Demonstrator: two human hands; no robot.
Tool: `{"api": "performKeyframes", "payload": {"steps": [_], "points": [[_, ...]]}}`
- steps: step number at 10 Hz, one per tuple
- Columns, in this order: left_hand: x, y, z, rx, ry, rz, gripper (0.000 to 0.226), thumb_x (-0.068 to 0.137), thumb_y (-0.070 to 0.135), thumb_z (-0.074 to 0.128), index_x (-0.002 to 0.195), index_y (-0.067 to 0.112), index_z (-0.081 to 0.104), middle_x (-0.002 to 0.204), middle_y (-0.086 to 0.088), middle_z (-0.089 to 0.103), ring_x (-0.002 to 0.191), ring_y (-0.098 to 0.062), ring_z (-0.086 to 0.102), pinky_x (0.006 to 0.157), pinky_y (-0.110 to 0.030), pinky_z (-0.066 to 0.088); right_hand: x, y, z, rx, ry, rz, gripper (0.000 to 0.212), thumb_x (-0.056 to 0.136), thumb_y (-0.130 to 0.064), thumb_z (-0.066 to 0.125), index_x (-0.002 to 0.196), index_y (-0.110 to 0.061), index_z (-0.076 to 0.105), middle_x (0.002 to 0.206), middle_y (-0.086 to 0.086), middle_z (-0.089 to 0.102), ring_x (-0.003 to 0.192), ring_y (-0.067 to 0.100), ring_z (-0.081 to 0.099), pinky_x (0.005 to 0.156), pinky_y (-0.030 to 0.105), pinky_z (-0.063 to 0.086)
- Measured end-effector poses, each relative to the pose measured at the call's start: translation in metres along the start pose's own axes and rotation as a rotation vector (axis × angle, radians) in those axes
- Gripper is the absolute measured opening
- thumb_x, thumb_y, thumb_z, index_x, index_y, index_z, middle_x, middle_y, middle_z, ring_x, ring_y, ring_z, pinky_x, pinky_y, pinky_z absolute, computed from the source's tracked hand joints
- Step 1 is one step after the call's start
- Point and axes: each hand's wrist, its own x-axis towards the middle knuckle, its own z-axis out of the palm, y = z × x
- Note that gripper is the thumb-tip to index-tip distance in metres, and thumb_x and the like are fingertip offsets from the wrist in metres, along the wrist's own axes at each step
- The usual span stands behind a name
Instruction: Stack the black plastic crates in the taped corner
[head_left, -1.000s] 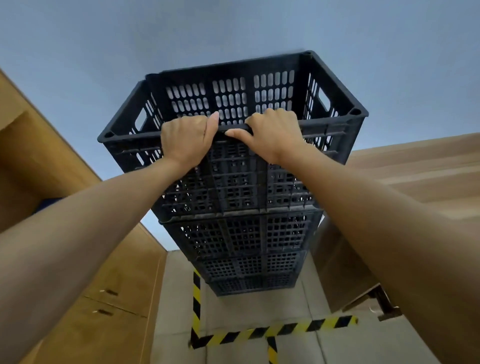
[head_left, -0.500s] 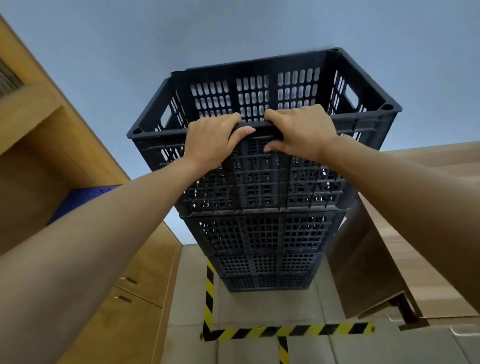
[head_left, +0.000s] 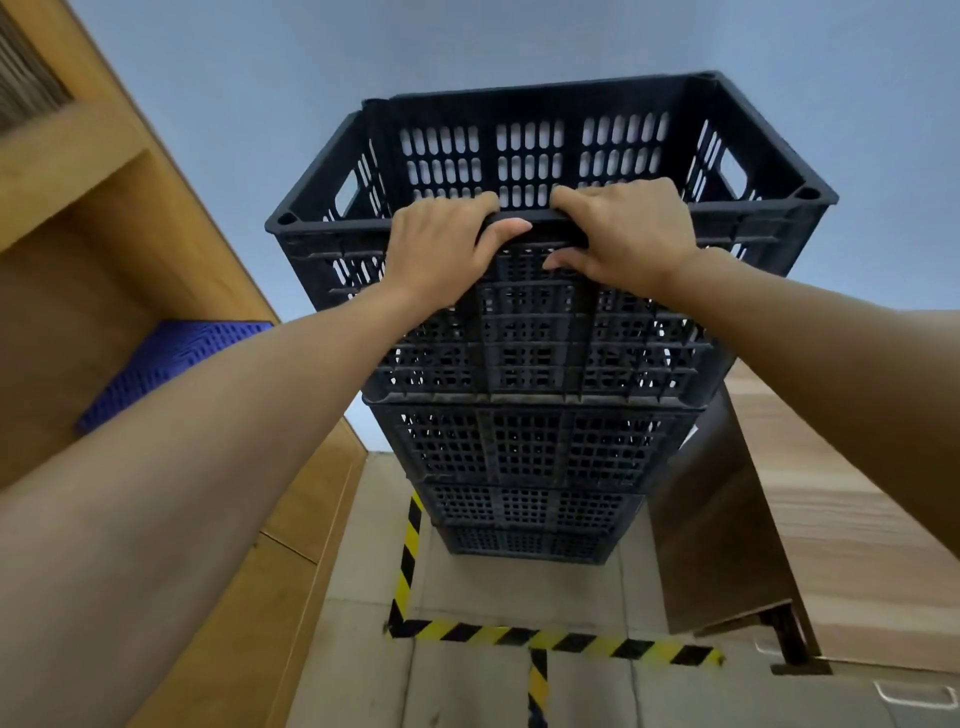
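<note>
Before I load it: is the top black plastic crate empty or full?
Empty as far as visible: top black plastic crate shows bare slotted walls inside; its floor is hidden.

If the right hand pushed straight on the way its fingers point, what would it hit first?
The right hand grips the near rim of the top crate, fingers curled over into it. Straight on, it would likely meet that crate's slotted far wall, with nothing visible between; depth is hard to judge from this angle.

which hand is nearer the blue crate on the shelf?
Left. The left hand grips the top black crate's near rim on the blue crate's side; the right hand grips farther away.
</note>
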Motion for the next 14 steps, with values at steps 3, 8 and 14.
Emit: {"api": "performKeyframes", "payload": {"steps": [3, 8, 14], "points": [[0.000, 0.003, -0.002, 0.015, -0.050, -0.005, 0.061, 0.096, 0.065, 0.022, 0.091, 0.017, 0.060, 0.070, 0.002, 0.058, 0.068, -0.025, 0.062, 0.057, -0.034, 0.039, -0.002, 0.000, 0.005, 0.005, -0.008, 0.022, 0.046, 0.084, -0.055, 0.061, 0.106, -0.016, 0.050, 0.095, 0.002, 0.067, 0.077, 0.031, 0.065, 0.057, 0.033, 0.035], [-0.010, 0.018, -0.018, 0.025, -0.323, -0.086, 0.059, 0.100, 0.058, 0.019, 0.131, 0.015, 0.046, 0.126, -0.008, 0.058, 0.118, -0.031, 0.052, 0.100, -0.047, 0.035, -0.016, -0.037, -0.014, 0.019, -0.225, 0.316, 0.072, 0.085, -0.036, 0.068, 0.142, -0.011, 0.031, 0.136, 0.013, 0.048, 0.126, 0.036, 0.046, 0.104, 0.050, 0.032], [-0.018, -0.003, -0.166, -0.166, -0.195, -0.027, 0.036, 0.098, 0.038, 0.048, 0.131, 0.026, 0.054, 0.126, 0.002, 0.063, 0.115, -0.023, 0.059, 0.089, -0.042, 0.049, -0.020, -0.063, -0.160, 0.194, -0.256, 0.365, 0.035, 0.097, -0.043, 0.047, 0.125, -0.024, 0.055, 0.125, 0.002, 0.062, 0.114, 0.025, 0.058, 0.093, 0.043, 0.046]]}}
